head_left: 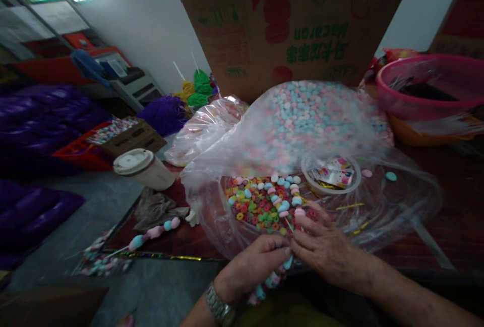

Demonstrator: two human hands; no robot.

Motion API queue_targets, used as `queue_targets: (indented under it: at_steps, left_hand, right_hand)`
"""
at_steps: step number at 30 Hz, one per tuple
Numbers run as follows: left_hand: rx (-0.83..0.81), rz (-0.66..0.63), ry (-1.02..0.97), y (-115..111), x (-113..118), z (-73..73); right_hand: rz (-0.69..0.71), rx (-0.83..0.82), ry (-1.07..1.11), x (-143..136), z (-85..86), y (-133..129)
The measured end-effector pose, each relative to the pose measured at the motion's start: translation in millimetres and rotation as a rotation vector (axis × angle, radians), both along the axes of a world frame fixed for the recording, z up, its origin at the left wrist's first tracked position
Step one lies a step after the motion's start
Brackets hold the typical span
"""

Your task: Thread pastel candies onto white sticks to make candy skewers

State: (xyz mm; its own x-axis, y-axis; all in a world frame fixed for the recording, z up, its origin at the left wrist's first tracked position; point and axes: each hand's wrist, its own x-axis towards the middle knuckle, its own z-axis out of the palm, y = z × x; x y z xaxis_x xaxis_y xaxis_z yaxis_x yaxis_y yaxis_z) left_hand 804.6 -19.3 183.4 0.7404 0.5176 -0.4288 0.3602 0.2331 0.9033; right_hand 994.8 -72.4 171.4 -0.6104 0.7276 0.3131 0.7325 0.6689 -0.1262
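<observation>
My left hand [260, 261], with a metal watch on its wrist, is closed by the table's front edge. Fingers of my right hand [327, 243] are bent close against it and curl round the lower end of a candy stick [299, 213]. Pink, white and blue candies run up this stick. A second candy stick [283, 207] rises beside it, its bare white shaft leading down between both hands. More candies [260, 292] hang below my left hand; what they are fixed to is hidden. Small ring-shaped candies [260, 211] lie loose just beyond my hands.
A clear plastic bag [302, 125] of pastel candies fills the table's middle. Right of the rings sits a round tub [331, 173] with printed packets. A lidded cup [145, 168] leans at left, near a finished-looking candy stick [155, 233]. A pink basin [431, 87] stands at right, a large carton [295, 24] behind.
</observation>
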Motion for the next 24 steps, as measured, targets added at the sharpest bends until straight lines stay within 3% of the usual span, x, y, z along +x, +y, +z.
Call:
queue_targets:
  at_steps: [3, 6, 8, 10, 13, 15, 18, 21, 24]
  left_hand:
    - [0.395, -0.214, 0.116, -0.6, 3.2, 4.0]
    - [0.956, -0.356, 0.245, -4.1, 10.6, 4.5]
    - [1.199, -0.365, 0.263, -6.8, 12.2, 1.8]
    - [1.249, -0.231, 0.207, -7.8, 10.4, -1.6]
    - [0.947, 0.179, 0.117, -4.4, 6.8, -4.7]
    - [0.569, 0.453, 0.071, -0.8, 7.0, -4.8]
    - [0.05, 0.746, -0.027, 2.5, 9.5, -3.3]
    - [-0.171, 0.866, -0.127, 2.8, 11.3, -1.9]
    - [-0.198, 0.863, -0.164, 2.4, 15.2, -1.3]
  right_hand:
    - [-0.091, -0.157, 0.043, -9.1, -5.2, -10.1]
    - [-0.287, -0.484, 0.359, -13.8, -6.0, -15.6]
    - [-0.337, -0.693, 0.53, -8.2, -3.8, -12.9]
    - [-0.392, -0.715, 0.574, 4.0, -3.5, -2.9]
    - [-0.626, -0.491, 0.545, 23.4, -14.5, 22.2]
    - [-0.744, -0.38, 0.508, 29.6, -27.8, 38.6]
    - [-0.768, -0.326, 0.472, 28.3, -40.0, 50.8]
    - [-0.711, -0.266, 0.49, 21.1, -29.1, 43.5]
    - [-0.52, -0.33, 0.653, 5.4, -5.2, 25.3]
